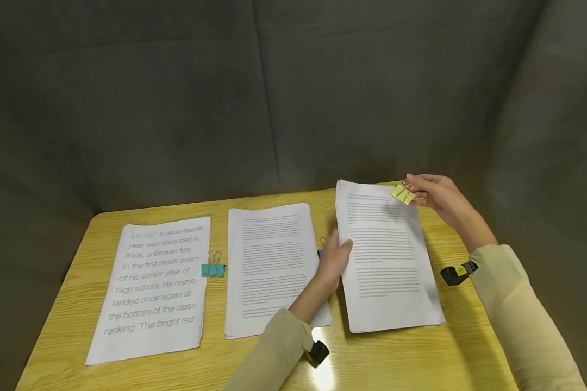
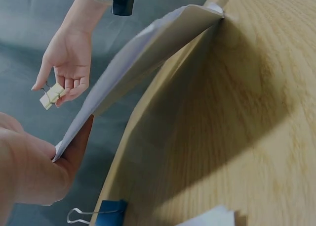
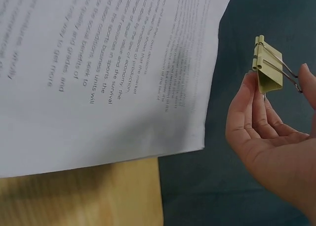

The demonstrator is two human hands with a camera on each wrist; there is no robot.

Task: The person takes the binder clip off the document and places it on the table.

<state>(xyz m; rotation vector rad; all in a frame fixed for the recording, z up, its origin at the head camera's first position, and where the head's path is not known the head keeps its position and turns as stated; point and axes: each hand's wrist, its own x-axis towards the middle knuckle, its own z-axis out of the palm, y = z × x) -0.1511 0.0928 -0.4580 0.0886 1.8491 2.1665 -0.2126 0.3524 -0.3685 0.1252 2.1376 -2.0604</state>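
My left hand grips the left edge of a stack of printed sheets, thumb on top and fingers underneath. The left wrist view shows this stack tilted, its near edge raised off the wood. At the stack's top right corner, my right hand pinches a yellow binder clip by its wire handles. In the right wrist view the clip is beside the paper, apart from its edge, with the thumb against a handle.
On the wooden table lie a middle stack of printed sheets and a left stack in large print. A teal binder clip sits between them. A blue binder clip lies near the left hand. Dark cloth hangs behind.
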